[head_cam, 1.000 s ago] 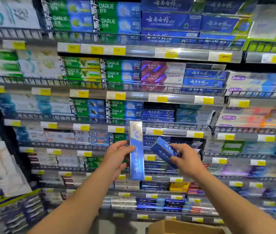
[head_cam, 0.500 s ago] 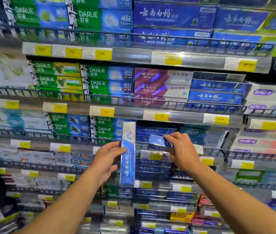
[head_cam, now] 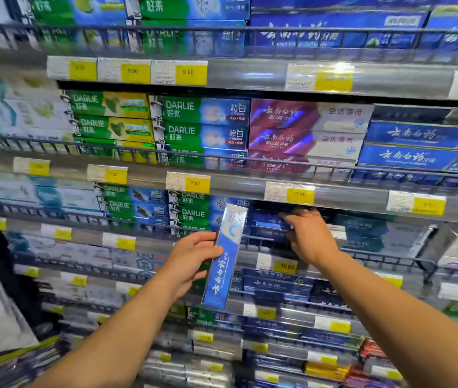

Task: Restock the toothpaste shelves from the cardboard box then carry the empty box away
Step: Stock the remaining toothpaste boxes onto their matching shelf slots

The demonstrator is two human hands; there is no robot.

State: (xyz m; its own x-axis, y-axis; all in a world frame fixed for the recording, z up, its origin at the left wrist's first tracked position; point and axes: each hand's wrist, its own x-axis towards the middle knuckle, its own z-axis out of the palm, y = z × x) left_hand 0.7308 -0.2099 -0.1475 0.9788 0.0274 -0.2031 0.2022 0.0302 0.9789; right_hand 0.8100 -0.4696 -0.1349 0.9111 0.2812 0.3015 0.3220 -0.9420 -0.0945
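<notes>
My left hand (head_cam: 191,259) grips a long light-blue toothpaste box (head_cam: 226,247) by its left edge, holding it upright in front of the shelves. My right hand (head_cam: 311,239) reaches over the wire rail into the third shelf's slot under the 17.00 tag. Its fingertips hold the near end of a dark blue toothpaste box (head_cam: 267,222), which lies on the row of the same brand. The hand covers part of that box. The cardboard box is out of view.
Green Darlie boxes (head_cam: 191,211) fill the slot just to the left, and teal boxes (head_cam: 362,231) the slot to the right. Wire rails (head_cam: 376,254) and price strips (head_cam: 236,189) front every shelf. More dark blue boxes (head_cam: 275,284) lie one shelf lower.
My right hand has carried the dark blue box up from mid-air and into the shelf slot. The left hand keeps its light-blue box upright. The cardboard box has dropped out of view.
</notes>
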